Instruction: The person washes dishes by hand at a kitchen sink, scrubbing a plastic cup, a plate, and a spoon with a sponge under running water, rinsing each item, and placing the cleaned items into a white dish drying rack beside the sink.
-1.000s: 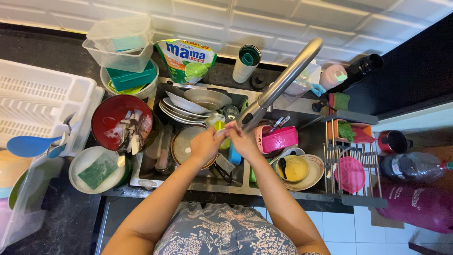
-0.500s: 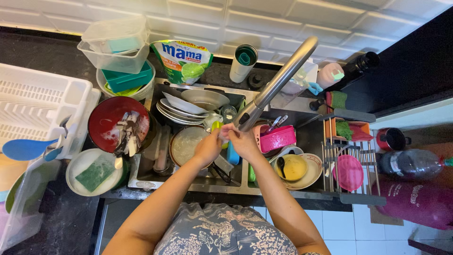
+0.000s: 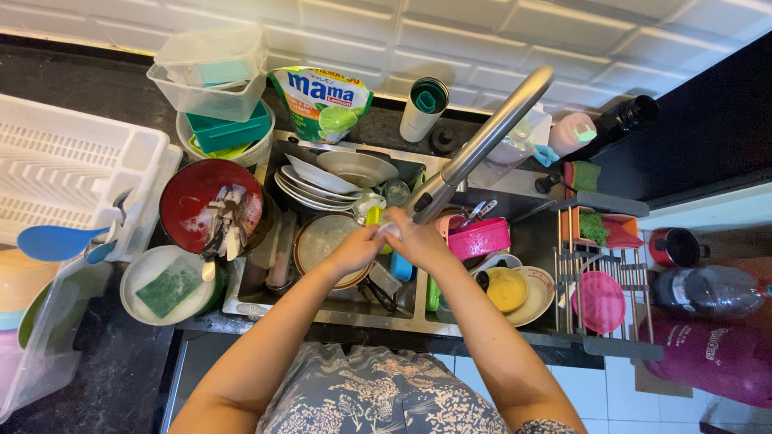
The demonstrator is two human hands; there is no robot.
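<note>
Meeting under the spout of the steel faucet (image 3: 482, 141), the left hand (image 3: 354, 247) and right hand (image 3: 418, 241) press together over the sink (image 3: 322, 309), fingers curled around something small and pale; what it is cannot be told. Both forearms angle up from the bottom edge. Just beyond the knuckles stands one stack of white plates (image 3: 310, 189). One pink container (image 3: 478, 239) sits right of them, one yellow bowl (image 3: 507, 289) nearer. One red bowl (image 3: 211, 205) and one green sponge (image 3: 167, 287) lie left.
</note>
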